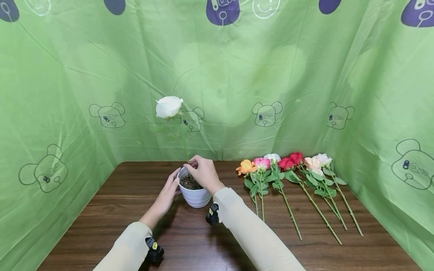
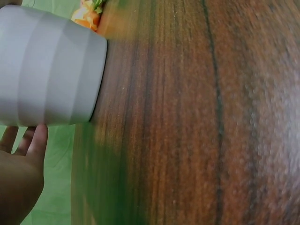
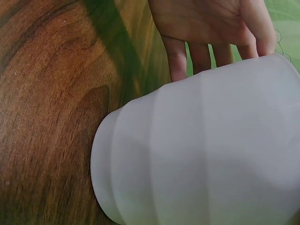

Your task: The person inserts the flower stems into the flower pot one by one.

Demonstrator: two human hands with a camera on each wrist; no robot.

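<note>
A white rose (image 1: 168, 107) stands in a white ribbed flower pot (image 1: 194, 197) with brown soil (image 1: 190, 182) inside. My right hand (image 1: 204, 173) pinches the rose's thin green stem (image 1: 187, 153) low down, just above the pot's rim. Against the pot's left side rests my left hand (image 1: 166, 194), its fingers fairly straight. The left wrist view has those fingers (image 2: 36, 143) touching the pot wall (image 2: 51, 70). From the other side, the right wrist view shows the left hand (image 3: 201, 23) with the pot (image 3: 187, 150) in front. Where the stem enters the soil is hidden by my right hand.
To the right, several roses lie on the brown wooden table (image 1: 101, 226): an orange rose (image 1: 246, 167), a pink rose (image 1: 262, 163), red roses (image 1: 291, 161) and pale ones (image 1: 317, 163). Their stems point towards me. Green cloth (image 1: 223, 75) walls surround the table's back and sides.
</note>
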